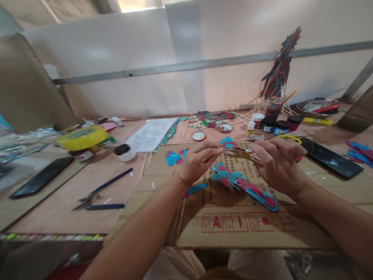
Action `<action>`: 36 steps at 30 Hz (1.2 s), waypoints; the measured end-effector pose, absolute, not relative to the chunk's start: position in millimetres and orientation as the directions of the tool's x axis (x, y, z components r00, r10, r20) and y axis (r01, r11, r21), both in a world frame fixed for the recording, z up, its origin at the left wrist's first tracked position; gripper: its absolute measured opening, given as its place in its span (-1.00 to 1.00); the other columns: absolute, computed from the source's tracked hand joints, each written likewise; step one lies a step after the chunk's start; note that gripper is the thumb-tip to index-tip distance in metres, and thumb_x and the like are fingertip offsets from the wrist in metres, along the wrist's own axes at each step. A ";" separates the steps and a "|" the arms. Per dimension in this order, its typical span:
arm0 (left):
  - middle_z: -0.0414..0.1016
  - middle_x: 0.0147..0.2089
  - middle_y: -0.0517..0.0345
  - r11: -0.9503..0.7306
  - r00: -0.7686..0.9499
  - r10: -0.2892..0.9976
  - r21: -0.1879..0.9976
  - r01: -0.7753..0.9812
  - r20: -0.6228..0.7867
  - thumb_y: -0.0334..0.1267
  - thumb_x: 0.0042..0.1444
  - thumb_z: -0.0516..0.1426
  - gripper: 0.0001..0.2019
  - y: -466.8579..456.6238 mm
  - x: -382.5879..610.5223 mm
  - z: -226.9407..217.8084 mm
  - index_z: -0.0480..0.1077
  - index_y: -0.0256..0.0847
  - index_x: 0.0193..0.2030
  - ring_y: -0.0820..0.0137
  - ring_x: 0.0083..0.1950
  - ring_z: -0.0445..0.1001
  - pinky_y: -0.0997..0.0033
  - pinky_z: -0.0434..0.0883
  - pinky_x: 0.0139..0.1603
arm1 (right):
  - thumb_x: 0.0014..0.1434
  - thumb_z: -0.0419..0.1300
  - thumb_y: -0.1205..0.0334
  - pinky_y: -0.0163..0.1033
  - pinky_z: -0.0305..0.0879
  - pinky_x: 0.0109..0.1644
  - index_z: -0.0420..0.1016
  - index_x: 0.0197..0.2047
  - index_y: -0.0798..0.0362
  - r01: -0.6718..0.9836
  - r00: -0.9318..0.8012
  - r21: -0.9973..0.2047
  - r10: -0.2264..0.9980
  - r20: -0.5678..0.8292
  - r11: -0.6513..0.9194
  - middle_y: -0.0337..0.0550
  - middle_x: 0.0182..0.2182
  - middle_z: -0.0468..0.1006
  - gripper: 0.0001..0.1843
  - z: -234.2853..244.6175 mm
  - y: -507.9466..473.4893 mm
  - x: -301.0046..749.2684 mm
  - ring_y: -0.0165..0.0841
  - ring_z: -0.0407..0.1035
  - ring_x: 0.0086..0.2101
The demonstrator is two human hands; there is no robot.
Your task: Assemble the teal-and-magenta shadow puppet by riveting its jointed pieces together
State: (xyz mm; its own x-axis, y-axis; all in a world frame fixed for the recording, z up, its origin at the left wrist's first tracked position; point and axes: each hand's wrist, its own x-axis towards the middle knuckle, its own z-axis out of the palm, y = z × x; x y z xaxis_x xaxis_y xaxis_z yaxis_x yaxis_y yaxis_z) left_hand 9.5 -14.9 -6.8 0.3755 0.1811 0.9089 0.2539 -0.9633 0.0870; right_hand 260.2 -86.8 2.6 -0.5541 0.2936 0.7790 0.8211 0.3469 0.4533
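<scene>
My right hand is wrapped round the handles of a silver hand-held hole punch, its jaws pointing left. At those jaws, my left hand is closed in a pinch; what its fingertips hold is too small or hidden to make out. Just beyond the jaws is a blue painted piece, and I cannot tell whether it touches them. Below the punch, several blue and pink painted cut-outs lie on the cardboard, with a long rounded one towards my right wrist. Another cut-out lies left of my left hand.
Open blue-handled pliers lie at left, near a phone and a white jar. Behind are a line-drawing sheet and small dishes. At right stand paint jars, painted figures on sticks and another phone.
</scene>
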 end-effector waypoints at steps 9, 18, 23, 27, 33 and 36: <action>0.63 -0.15 0.08 -0.963 0.374 0.175 0.079 0.257 0.911 -0.49 0.18 0.25 -0.86 -17.1 9.1 -7.2 0.52 -0.21 -0.16 0.48 -0.14 0.62 0.53 0.58 -0.11 | 0.25 0.21 0.38 -0.05 0.09 -0.05 0.39 0.15 -0.06 0.830 -0.554 0.479 0.331 0.764 0.286 -0.11 -0.10 0.54 -0.59 7.1 -92.4 253.9 -0.19 0.20 -0.04; 0.63 -0.15 0.07 -0.962 0.389 0.198 0.102 0.253 0.900 -0.47 0.19 0.24 -0.87 -20.2 11.2 -5.2 0.53 -0.22 -0.15 0.47 -0.13 0.62 0.51 0.58 -0.07 | 0.27 0.14 0.39 -0.03 0.05 -0.06 0.43 0.13 -0.08 0.856 -0.513 0.402 0.441 0.737 0.324 -0.09 -0.10 0.55 -0.61 5.3 -91.3 256.0 -0.18 0.24 -0.09; 0.64 -0.16 0.06 -0.952 0.404 0.234 0.124 0.280 0.884 -0.43 0.21 0.23 -0.90 -24.5 11.9 -2.7 0.54 -0.21 -0.16 0.47 -0.17 0.62 0.50 0.59 -0.10 | 0.28 0.14 0.37 -0.01 0.02 -0.01 0.49 0.06 -0.07 0.862 -0.504 0.396 0.450 0.737 0.317 -0.11 -0.14 0.58 -0.69 7.3 -89.5 254.5 -0.19 0.25 -0.13; 0.63 -0.19 0.05 -0.948 0.427 0.261 0.146 0.283 0.865 -0.42 0.22 0.23 -0.92 -25.8 12.0 -2.2 0.55 -0.22 -0.18 0.46 -0.16 0.61 0.50 0.58 -0.10 | 0.31 0.15 0.35 -0.03 0.00 -0.02 0.51 -0.01 -0.04 0.837 -0.546 0.456 0.420 0.724 0.302 -0.15 -0.21 0.61 -0.77 11.7 -86.5 255.8 -0.21 0.25 -0.17; 0.64 -0.24 0.07 -0.943 0.489 0.314 0.207 0.261 0.814 -0.43 0.19 0.25 -0.93 -22.7 11.3 1.5 0.56 -0.24 -0.20 0.44 -0.19 0.61 0.48 0.56 -0.11 | 0.30 0.19 0.31 -0.07 -0.01 -0.11 0.53 -0.10 0.00 0.798 -0.602 0.507 0.380 0.702 0.327 -0.21 -0.32 0.61 -0.87 16.8 -81.7 258.1 -0.25 0.23 -0.26; 0.65 -0.28 0.08 -0.934 0.541 0.357 0.273 0.231 0.761 -0.42 0.20 0.24 -0.94 -21.0 9.0 6.6 0.57 -0.24 -0.24 0.46 -0.25 0.61 0.51 0.55 -0.19 | 0.31 0.18 0.30 -0.10 0.01 -0.15 0.54 -0.16 0.00 0.780 -0.623 0.510 0.384 0.681 0.362 -0.21 -0.36 0.59 -0.90 17.5 -79.3 258.5 -0.26 0.21 -0.30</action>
State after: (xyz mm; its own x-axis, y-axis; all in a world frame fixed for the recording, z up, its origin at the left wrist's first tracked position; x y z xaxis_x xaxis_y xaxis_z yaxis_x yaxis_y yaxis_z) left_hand 9.0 -21.0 6.6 0.5415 0.3568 0.7613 0.2313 -0.9338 0.2731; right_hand 258.5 -79.3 17.5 -0.6235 0.3842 0.6810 0.7802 0.3620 0.5101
